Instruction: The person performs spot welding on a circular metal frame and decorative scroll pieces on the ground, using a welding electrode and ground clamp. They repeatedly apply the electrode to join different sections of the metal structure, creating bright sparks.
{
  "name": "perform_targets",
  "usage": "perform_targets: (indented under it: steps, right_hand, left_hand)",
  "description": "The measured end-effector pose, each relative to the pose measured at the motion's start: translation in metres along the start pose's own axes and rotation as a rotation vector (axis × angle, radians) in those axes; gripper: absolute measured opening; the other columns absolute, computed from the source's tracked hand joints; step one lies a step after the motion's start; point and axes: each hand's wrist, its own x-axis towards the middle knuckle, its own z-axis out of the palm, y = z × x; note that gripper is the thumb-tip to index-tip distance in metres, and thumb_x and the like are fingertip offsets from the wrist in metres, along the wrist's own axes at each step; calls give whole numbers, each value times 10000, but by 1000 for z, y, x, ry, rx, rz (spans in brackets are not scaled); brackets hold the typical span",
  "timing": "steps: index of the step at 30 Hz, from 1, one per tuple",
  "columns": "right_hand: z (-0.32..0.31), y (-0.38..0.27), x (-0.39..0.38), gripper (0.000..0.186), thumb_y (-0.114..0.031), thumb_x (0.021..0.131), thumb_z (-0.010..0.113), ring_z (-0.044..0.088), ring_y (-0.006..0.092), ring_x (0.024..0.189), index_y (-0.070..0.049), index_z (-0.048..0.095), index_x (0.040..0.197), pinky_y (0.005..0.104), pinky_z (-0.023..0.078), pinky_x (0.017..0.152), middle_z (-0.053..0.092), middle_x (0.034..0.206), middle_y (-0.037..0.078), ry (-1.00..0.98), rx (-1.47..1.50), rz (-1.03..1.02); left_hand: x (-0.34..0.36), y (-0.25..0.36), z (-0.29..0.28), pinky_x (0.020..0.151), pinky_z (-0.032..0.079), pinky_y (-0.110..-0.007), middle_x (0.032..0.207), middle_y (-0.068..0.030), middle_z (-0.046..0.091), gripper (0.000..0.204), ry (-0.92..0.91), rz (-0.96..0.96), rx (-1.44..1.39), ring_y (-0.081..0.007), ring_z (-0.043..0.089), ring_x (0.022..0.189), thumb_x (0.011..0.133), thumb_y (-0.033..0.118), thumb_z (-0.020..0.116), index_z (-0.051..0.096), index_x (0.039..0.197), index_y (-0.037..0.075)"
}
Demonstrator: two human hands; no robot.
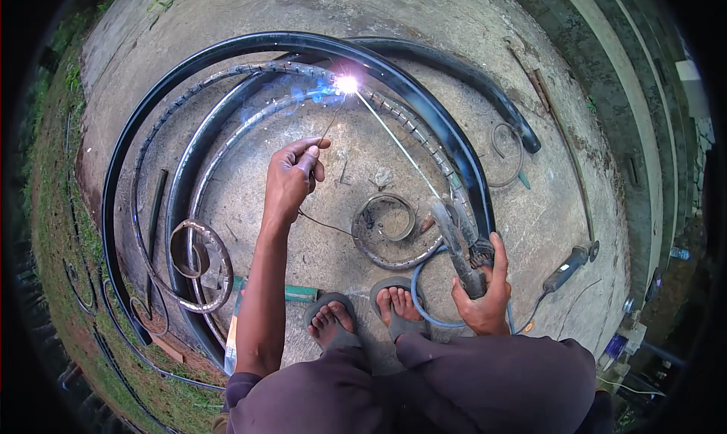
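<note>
My right hand [488, 301] is wrapped round an electrode holder [457, 246]. A long pale welding electrode [397, 144] runs from it up and left to a bright arc [346, 84]. The arc burns on a curved steel strip [250, 69] with short marks along its length, and bluish smoke drifts left of it. My left hand [290, 180] pinches a thin wire [329, 121] whose upper end reaches just below the arc. The wire also trails from below the hand toward a metal scroll [385, 261]. Glare hides the exact spot of contact.
Large curved black tubes [117, 184] surround the work on the concrete slab [560, 207]. Another metal scroll [203, 266] lies at left, near a green bar [301, 292]. A blue cable [418, 301] curls by my feet. An angle grinder [566, 270] rests at right.
</note>
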Motion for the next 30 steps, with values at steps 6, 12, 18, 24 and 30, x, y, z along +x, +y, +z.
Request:
perform_targets:
  steps: [6,12,18,24,30]
  right_hand:
    - [0,-5,2,943,63,754,717,701,241,919,-2,216,1551,307,527,792,683,1015,213,12,-2,-4]
    - [-5,-3,-5,948,67,767,705,679,227,967,-2,184,1557,307,523,828,663,1078,223,-42,96,142]
    - [-14,9,-17,938,84,771,684,647,255,1036,13,170,1553,312,514,876,602,1182,266,28,115,73]
    - [-15,10,-16,939,78,766,686,657,199,939,1,181,1553,280,509,812,650,1074,228,41,64,60]
    - [-14,11,-17,941,78,765,687,660,187,918,-13,187,1556,278,511,797,661,1064,215,32,70,92]
  left_hand:
    - [2,-1,-1,464,325,-228,636,-11,580,268,-14,3,10,-45,420,499,1011,146,530,693,1175,10]
    - [0,2,1,467,330,-229,629,-5,579,267,-5,21,25,-45,417,495,1013,158,534,695,1178,22]
    - [-13,-3,7,471,321,-233,630,-3,576,266,-37,6,23,-47,411,498,1014,163,540,701,1167,17]
    - [-13,0,14,483,330,-238,630,-6,577,271,-30,10,37,-49,418,512,1011,158,542,703,1173,11]
    - [-10,-1,14,477,327,-241,629,-8,576,279,-23,19,48,-50,415,503,1013,157,536,698,1181,5]
